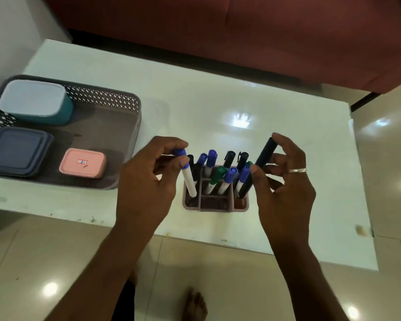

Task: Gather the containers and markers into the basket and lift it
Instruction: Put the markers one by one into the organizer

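A mauve marker holder [215, 203] stands near the table's front edge with several blue, black and green capped markers upright in its compartments. My left hand [146, 179] grips a white marker with a blue cap [188, 176], its tip down in the holder's left compartment. My right hand [285, 179] holds a black marker [262, 158], its lower end in the right compartment. At the left, the grey perforated basket [125, 117] contains a teal container with a white lid [36, 101], a dark blue container [16, 151] and a pink container [82, 163].
The white table [218, 100] ends close to me. A dark red sofa [241, 31] runs behind its far edge. Glossy floor tiles [384, 158] lie to the right and below, and a bare foot [195, 304] shows under the table's front edge.
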